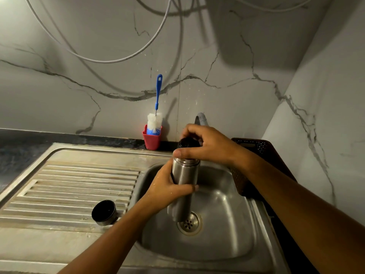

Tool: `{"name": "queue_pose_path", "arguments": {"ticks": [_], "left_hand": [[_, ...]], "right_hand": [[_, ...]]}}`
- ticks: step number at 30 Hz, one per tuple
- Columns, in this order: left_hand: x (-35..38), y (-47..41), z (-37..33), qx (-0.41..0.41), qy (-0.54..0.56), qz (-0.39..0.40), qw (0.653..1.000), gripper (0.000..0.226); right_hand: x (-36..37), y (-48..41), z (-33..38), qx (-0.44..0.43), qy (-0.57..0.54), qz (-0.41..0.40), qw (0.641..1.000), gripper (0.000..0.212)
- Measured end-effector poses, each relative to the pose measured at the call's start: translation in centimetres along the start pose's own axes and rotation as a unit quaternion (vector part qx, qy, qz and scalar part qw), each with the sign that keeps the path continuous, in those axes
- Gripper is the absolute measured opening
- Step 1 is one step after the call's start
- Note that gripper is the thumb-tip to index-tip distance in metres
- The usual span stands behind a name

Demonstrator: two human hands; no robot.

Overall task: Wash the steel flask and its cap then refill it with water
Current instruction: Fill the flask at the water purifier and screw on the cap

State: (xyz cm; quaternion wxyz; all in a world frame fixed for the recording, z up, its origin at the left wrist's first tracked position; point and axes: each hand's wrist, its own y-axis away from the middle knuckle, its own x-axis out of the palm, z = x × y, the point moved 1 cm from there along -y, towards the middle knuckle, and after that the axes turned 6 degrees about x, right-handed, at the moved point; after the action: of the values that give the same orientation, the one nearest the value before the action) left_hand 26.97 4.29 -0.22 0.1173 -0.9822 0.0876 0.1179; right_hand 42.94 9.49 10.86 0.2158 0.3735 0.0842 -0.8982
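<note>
The steel flask [184, 186] is held above the sink basin [227, 224], its base just over the drain [190, 224]. Its long axis runs near-vertical, mouth up and tilted slightly toward the far wall, base toward the near side. The left hand [167, 186] wraps around the middle of the body, fingers clenched on the steel. The right hand [205, 145] comes in from the right and grasps the black stopper [187, 144] at the neck, thumb on the near side and fingers curled over the far side.

The step in hand looks like turning that stopper; whether on or off cannot be told. To do it well, the left hand should keep the body from spinning while the right twists squarely about the flask's axis; wet steel likely slips, so a firm grip lower down helps, and staying over the basin catches any spill.

The outer steel cap [104, 212] lies on the ribbed drainboard [69, 184], left of the basin, open side facing up. A bottle brush [156, 115] stands in a red holder [152, 139] against the far wall, and the tap [200, 118] shows just behind the right hand.
</note>
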Motion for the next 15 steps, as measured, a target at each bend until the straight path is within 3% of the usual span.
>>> {"name": "queue_pose_path", "arguments": {"ticks": [3, 6, 9, 13, 15], "left_hand": [[-0.5, -0.5, -1.0, -0.018, 0.033, 0.048, 0.998, 0.064], [-0.3, -0.7, -1.5, -0.012, 0.052, 0.05, 0.997, 0.062], [0.6, -0.4, -1.1, -0.011, 0.065, -0.007, 0.998, 0.061], [2.3, 0.1, -0.2, 0.022, 0.036, -0.099, 0.994, 0.067], [2.7, 0.5, -0.3, 0.031, 0.027, -0.119, 0.992, 0.068]], "right_hand": [[0.2, -0.2, 0.4, -0.019, -0.239, 0.106, 0.965, 0.063], [1.7, -0.5, 0.7, -0.048, -0.333, 0.112, 0.935, 0.043], [3.5, -0.6, 0.6, -0.015, -0.34, -0.043, 0.939, 0.017], [7.0, -0.4, 1.1, 0.062, -0.26, -0.308, 0.913, 0.018], [7.4, 0.0, 1.3, 0.078, -0.256, -0.314, 0.911, 0.024]]}}
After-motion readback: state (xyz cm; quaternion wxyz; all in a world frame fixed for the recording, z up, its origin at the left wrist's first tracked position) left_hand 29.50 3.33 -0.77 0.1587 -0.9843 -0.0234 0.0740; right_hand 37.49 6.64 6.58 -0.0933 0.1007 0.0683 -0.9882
